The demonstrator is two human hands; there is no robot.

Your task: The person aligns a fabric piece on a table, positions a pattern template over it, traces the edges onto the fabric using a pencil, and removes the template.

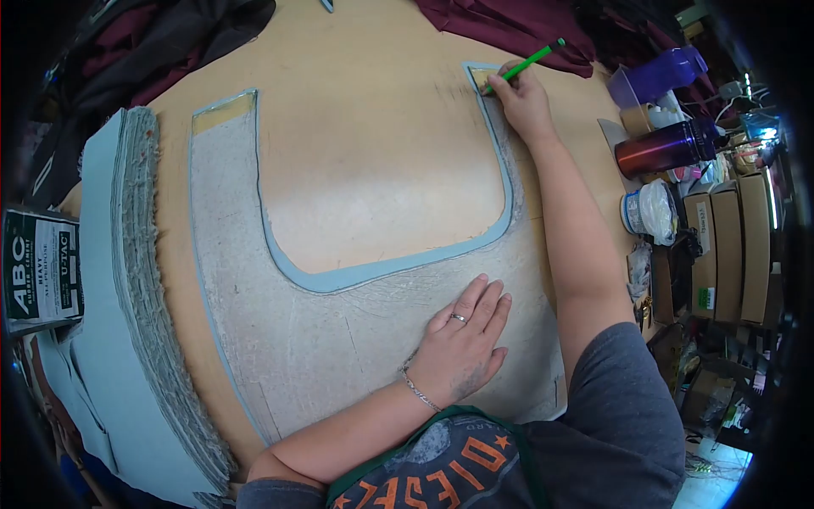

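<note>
My left hand [462, 343] lies flat with its fingers stretched out on a large, worn grey U-shaped template [339, 356]. My right hand [521, 102] is closed around a green pen [534, 58], its tip down at the inner edge of the template's far right arm. Light blue sheet material [356, 273] lies under the template and shows as a band along the inner curve and a thin strip on the outer left edge. Both template arms end in a yellowish section.
A wooden table [381, 153] carries the work. At left rises a thick stack of light blue sheets [110, 280] beside an ABC rubber cement can [42, 267]. Maroon cloth [517, 25] lies at the far edge. Bottles [666, 146], a tub [649, 210] and cardboard boxes [725, 246] stand at right.
</note>
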